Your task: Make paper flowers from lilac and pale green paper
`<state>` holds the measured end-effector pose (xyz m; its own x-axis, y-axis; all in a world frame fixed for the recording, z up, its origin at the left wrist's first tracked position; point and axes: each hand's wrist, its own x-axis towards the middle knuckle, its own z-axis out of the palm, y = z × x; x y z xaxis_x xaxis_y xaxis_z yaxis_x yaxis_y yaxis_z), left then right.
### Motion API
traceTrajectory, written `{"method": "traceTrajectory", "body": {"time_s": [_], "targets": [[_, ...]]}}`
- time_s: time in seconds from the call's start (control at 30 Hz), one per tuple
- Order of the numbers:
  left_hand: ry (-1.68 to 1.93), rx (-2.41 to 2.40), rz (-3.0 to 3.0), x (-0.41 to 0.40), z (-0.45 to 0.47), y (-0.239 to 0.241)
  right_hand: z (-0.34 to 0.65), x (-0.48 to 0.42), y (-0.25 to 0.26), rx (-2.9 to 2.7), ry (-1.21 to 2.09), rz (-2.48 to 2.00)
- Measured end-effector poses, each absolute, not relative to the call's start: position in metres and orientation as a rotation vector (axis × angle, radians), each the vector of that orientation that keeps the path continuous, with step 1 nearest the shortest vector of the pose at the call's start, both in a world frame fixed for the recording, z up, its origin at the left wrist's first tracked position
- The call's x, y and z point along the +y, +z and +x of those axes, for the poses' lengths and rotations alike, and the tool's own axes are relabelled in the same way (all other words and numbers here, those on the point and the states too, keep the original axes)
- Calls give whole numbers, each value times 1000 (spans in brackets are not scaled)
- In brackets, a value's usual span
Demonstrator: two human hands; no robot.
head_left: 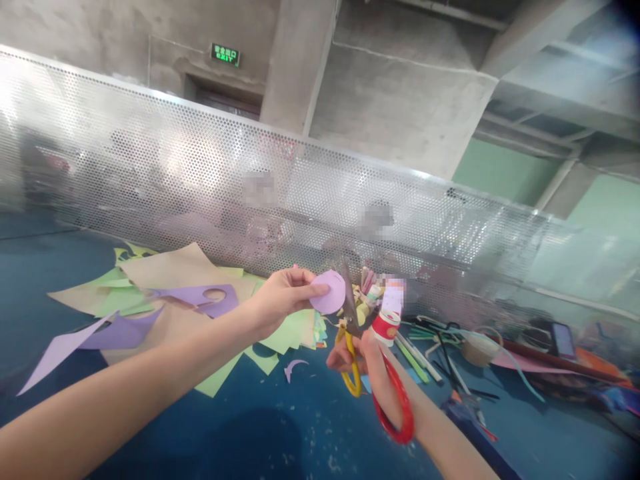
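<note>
My left hand pinches a light purple paper disc between thumb and fingers. Closed around a pair of scissors is my right hand, with fingers at the yellow handle. The dark blades point upward beside the disc's right edge; whether they touch it I cannot tell. A red loop lies around the right hand near the wrist; whether it belongs to the scissors is unclear. Below, a thin purple crescent scrap rests on the blue table.
Purple paper with a round hole, brown sheets and green sheets overlap at left. A red-and-white container stands beyond my right hand. Sticks, a tape roll and a phone lie right. A perforated metal panel borders the back.
</note>
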<state>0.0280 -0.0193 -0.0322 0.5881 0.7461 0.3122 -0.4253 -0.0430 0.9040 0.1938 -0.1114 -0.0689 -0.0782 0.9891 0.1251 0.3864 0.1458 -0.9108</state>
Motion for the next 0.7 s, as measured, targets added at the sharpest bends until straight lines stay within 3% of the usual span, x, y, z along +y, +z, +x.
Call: {"method": "traceTrajectory", "body": {"time_s": [0.3, 0.7], "targets": [[956, 311, 1312, -20, 28, -32, 183, -126, -59, -1607, 725, -1419], [916, 323, 1264, -20, 28, -31, 180, -125, -68, -1479, 764, -1438]]}}
